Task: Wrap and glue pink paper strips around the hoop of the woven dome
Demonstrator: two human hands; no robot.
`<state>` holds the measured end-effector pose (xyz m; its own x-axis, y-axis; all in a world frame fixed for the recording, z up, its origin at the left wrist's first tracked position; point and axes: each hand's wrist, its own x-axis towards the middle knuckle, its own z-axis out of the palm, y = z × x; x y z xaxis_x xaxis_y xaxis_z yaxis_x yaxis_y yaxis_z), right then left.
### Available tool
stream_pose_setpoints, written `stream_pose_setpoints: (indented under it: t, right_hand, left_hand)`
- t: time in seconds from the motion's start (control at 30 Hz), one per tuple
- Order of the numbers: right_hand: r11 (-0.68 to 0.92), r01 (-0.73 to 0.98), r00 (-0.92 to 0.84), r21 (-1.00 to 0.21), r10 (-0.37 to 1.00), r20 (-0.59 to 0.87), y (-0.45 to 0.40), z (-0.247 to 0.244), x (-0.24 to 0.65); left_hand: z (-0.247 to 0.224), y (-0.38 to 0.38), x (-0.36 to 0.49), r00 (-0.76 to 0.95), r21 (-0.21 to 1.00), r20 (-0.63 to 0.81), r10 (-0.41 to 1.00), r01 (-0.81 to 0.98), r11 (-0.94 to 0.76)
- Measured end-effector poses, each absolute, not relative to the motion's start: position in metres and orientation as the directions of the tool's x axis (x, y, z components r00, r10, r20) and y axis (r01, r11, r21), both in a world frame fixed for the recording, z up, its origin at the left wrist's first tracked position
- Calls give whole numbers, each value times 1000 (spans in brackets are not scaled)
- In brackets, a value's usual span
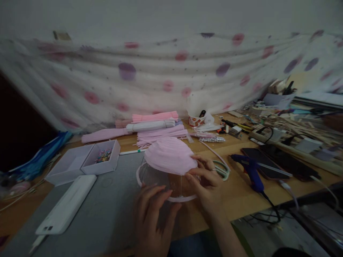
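Observation:
A pink ribbed dome (168, 155), seemingly made of chenille stems, is tilted over a pale pink ring (184, 198). Thin wires appear to run between the dome and the ring. My right hand (207, 180) pinches the dome's right edge between thumb and fingers, with a ring worn on one finger. In front of the hoop is my left hand (155, 208), its fingers curved and apart and slightly blurred. The left fingertips are close to the ring's front left side; whether they touch it I cannot tell.
Bundles of pink chenille stems (160, 135) lie at the back. To the left are a white box with beads (116, 157) and a white power bank (66, 205). On the right, a blue glue gun (252, 171) lies near phones (262, 162) and a power strip (292, 148).

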<state>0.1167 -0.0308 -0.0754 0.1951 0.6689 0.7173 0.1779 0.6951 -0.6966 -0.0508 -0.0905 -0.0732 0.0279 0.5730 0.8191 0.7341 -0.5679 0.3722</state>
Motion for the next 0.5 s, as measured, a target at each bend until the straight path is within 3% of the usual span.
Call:
stream_pose_setpoints:
  t: [0.1, 0.17, 0.2, 0.27, 0.33, 0.5]
  right_hand:
    - [682, 172, 235, -711, 673, 702, -30, -73, 114]
    - [682, 168, 254, -712, 668, 699, -29, -71, 112]
    - [680, 167, 265, -713, 666, 697, -28, -70, 111]
    - [673, 171, 283, -719, 666, 690, -28, -67, 108]
    - [668, 180, 295, -722, 663, 688, -28, -65, 106]
    - [652, 230, 319, -723, 651, 689, -28, -63, 103]
  left_hand:
    - [-78, -99, -44, -247, 524, 821, 515, 685, -506]
    - [-83, -103, -37, -419, 712, 685, 596, 560, -424]
    - [-85, -103, -34, -454, 819, 550, 701, 455, -348]
    - [-86, -100, -28, -398, 964, 237, 886, 210, -164]
    - [-85, -93, -25, -274, 997, 69, 959, 34, -62]
    - [-80, -85, -28, -223, 996, 48, 974, -59, -63]
